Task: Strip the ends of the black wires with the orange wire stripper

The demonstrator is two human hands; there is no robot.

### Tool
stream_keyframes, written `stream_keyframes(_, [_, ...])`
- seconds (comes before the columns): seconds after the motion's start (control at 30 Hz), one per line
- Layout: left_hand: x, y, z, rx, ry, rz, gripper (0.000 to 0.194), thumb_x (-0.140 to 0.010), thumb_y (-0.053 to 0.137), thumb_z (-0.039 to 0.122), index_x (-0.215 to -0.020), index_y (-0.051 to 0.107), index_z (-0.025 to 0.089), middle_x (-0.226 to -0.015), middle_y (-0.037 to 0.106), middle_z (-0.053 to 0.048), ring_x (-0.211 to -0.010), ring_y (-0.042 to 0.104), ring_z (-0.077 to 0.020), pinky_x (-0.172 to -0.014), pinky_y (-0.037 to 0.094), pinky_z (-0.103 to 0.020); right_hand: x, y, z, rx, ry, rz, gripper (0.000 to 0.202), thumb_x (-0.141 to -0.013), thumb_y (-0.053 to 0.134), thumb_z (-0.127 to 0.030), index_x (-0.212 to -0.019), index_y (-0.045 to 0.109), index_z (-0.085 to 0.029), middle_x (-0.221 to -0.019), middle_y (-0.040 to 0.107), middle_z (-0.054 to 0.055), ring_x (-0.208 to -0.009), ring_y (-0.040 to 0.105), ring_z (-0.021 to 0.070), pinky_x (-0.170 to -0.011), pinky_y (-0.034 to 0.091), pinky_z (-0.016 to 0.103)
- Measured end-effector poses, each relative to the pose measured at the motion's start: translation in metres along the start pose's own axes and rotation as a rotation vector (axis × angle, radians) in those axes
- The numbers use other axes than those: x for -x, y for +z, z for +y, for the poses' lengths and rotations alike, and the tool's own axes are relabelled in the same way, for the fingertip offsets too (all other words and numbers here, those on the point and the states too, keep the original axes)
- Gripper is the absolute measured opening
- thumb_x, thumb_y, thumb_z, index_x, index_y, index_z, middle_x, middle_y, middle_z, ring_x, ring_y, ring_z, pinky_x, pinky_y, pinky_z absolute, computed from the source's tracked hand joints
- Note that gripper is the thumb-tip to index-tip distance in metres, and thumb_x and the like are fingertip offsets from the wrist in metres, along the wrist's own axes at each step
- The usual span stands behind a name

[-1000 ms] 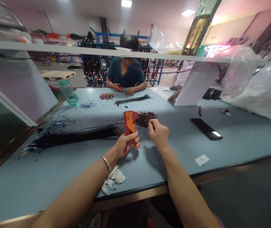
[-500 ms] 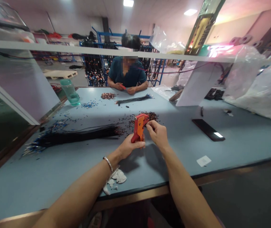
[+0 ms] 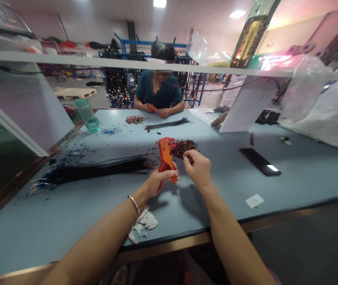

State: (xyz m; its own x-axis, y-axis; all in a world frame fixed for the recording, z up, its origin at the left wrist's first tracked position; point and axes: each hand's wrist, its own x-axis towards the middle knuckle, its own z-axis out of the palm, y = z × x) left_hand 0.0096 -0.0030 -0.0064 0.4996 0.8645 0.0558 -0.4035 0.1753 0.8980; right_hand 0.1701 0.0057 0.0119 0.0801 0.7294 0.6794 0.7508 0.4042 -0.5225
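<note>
My left hand point(image 3: 163, 179) is wrapped around the handles of a red and orange wire stripper point(image 3: 165, 152), which stands upright with its jaws towards the right. The orange handle is spread from the red one. Just right of the tool, my right hand point(image 3: 197, 168) is closed in a pinch, apart from the jaws. Whatever lies between its fingertips is too small to make out. Behind the hands is a heap of small dark and coppery scraps point(image 3: 185, 147). A long bundle of black wires point(image 3: 97, 169) with blue and pale ends lies to the left.
Across the bench point(image 3: 216, 138), a co-worker point(image 3: 159, 89) holds a red tool near a smaller wire bundle point(image 3: 169, 124). A green bottle point(image 3: 88, 116) stands far left. On the right are a phone point(image 3: 259, 161) and a white label point(image 3: 254, 201). Crumpled white paper point(image 3: 146, 221) lies near the front edge.
The wire stripper in my left hand has moved left, away from my right fingertips, and its handles have spread. My right hand has barely shifted.
</note>
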Motion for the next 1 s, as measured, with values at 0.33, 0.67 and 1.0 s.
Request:
stream_keyframes(0.33, [-0.002,0.003,0.0,-0.58,0.234,0.255,0.021,-0.063,0.072,0.021,-0.079,0.058,0.017,-0.07,0.053,0.003,-0.062,0.045,-0.0102,-0.062,0.037,-0.023,-0.001,-0.002,-0.004,-0.078,0.084,-0.085,0.017,-0.078,0.05,-0.028,-0.069,0.062,-0.02,-0.059,0.059,-0.002,-0.054,0.05,0.0116,-0.057,0.036,0.023])
stream_keyframes(0.67, [0.001,0.001,-0.005,-1.0,0.368,0.289,0.026,-0.067,0.064,0.016,-0.092,0.058,0.021,-0.078,0.057,-0.001,-0.069,0.049,-0.0175,-0.069,0.036,-0.027,-0.005,0.001,0.003,-0.484,0.203,-0.215,0.018,-0.072,0.053,-0.031,-0.071,0.064,-0.017,-0.062,0.06,-0.002,-0.058,0.052,0.0122,-0.058,0.043,0.023])
stream_keyframes(1.0, [0.001,0.0,-0.007,-1.558,0.408,0.376,0.039,-0.068,0.056,0.018,-0.107,0.053,0.014,-0.099,0.061,-0.012,-0.094,0.056,-0.0281,-0.086,0.045,-0.039,-0.004,0.001,0.015,-0.848,0.331,-0.376,0.012,-0.063,0.062,-0.023,-0.072,0.068,-0.017,-0.069,0.069,-0.002,-0.067,0.063,0.0156,-0.069,0.051,0.027])
